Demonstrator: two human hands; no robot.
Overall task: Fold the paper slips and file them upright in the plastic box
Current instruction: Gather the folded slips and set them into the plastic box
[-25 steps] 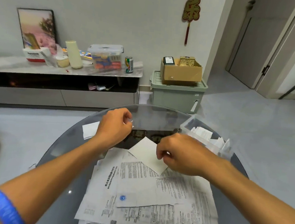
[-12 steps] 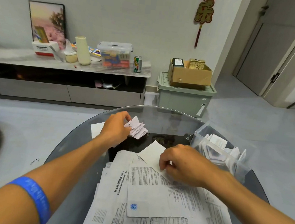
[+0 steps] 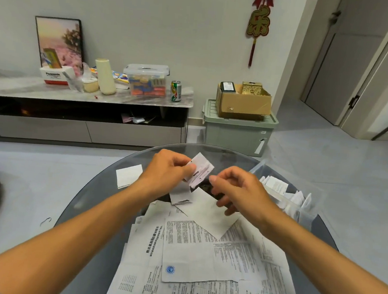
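From the head camera, a round glass table (image 3: 96, 199) fills the lower half of the view, with both forearms reaching over it toward its far edge. The left hand (image 3: 166, 171) is raised above the table's far middle, its thumb and fingers pinching a small folded paper slip (image 3: 200, 170) that stands up out of the grip, pleats fanned slightly. The right hand (image 3: 238, 192) hovers just beside the slip on its right, fingers loosely curled and holding nothing, the forefinger tip near the slip's lower edge; whether it touches the paper cannot be told. Under the hands, a loose heap of printed sheets (image 3: 202, 263) covers the near and middle part of the table, with a blank white sheet (image 3: 208, 213) lying on top of it at an angle. A separate white piece of paper (image 3: 128, 176) lies flat near the far left edge. At the far right edge sits the clear plastic box (image 3: 299, 206), already holding several folded slips (image 3: 276, 185) standing upright inside. Beyond the table, on the floor, a green storage bin (image 3: 233, 133) carries a cardboard box (image 3: 243, 102).
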